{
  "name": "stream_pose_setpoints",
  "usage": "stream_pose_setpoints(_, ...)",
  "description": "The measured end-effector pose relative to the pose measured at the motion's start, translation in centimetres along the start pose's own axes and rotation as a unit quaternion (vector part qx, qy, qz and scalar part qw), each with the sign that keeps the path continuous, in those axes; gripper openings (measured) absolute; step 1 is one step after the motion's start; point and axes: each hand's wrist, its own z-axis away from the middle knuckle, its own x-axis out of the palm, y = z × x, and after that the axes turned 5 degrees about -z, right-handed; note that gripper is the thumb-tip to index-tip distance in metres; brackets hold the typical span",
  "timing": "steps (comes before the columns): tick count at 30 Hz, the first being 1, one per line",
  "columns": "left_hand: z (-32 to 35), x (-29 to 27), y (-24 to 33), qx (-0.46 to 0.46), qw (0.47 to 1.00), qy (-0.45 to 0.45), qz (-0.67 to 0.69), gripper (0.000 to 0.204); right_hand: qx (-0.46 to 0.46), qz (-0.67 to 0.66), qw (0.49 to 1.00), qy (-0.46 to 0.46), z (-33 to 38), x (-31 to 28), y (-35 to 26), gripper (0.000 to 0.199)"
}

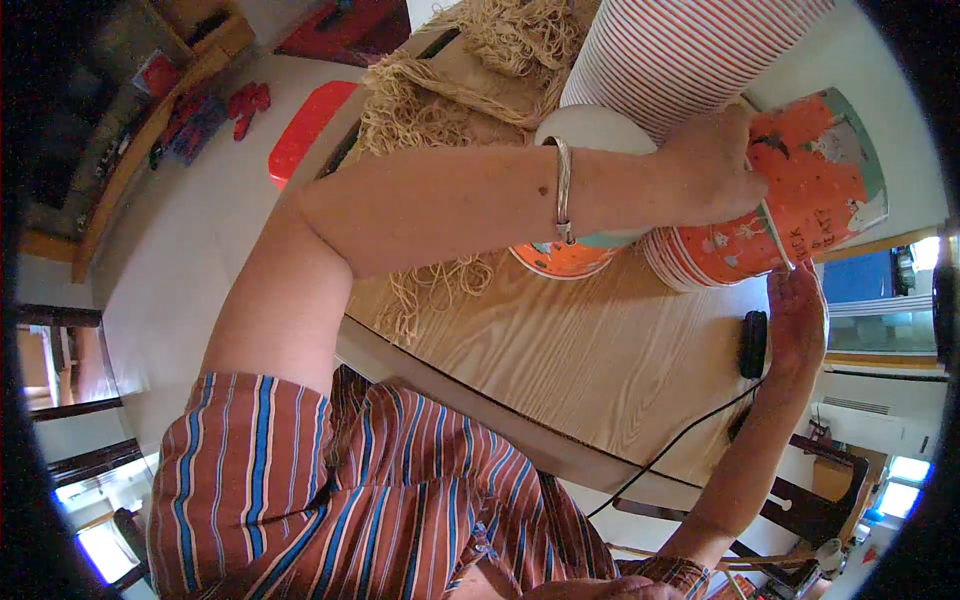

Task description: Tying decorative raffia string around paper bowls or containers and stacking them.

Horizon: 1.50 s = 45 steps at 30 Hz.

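Pale wood-grain surface (590,350) carries a heap of tan string (440,90), a black cable and stacks of paper cups. At its far edge the left hand (715,165) has its fingers clamped on a thin stick (775,235) against the orange printed cup stack (790,200), beside a tall red-striped stack (690,50). Just below, the right hand (797,320) lies flat and open, fingers together, its tips near the stick's lower end.
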Motion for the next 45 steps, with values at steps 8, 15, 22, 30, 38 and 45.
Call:
stream_pose_setpoints(8, -0.2, 0.6, -0.6, -0.002, 1.0, -0.013, 0.004, 0.053, -0.008, 0.018, 0.999, -0.025, 0.1, -0.5, -0.2, 0.019)
stream_pose_setpoints(15, -0.1, 0.5, -0.6, -0.011, 1.0, 0.015, -0.02, 0.054, 0.043, -0.025, 0.998, -0.039, 0.0, 0.3, 0.2, 0.018)
stream_pose_setpoints(22, -0.1, 0.4, -0.8, -0.02, 1.0, -0.005, 0.02, 0.054, 0.026, 0.013, 0.997, -0.065, 0.1, 0.5, 0.1, 0.015)
stream_pose_setpoints(30, 0.4, -0.3, 0.1, -0.076, 0.996, 0.015, -0.035, 0.039, -0.016, 0.072, 0.997, 0.034, -0.1, 1.1, 0.9, 0.027)
stream_pose_setpoints(38, 0.7, -1.1, 0.2, -0.038, 0.999, -0.027, -0.022, 0.036, -0.009, 0.062, 0.997, -0.036, -0.4, 0.9, -0.2, 0.033)
stream_pose_setpoints(45, 0.7, -2.2, -0.7, -0.071, 0.995, -0.059, -0.031, 0.032, 0.045, 0.001, 0.996, -0.079, -1.1, 1.1, -0.1, 0.028)
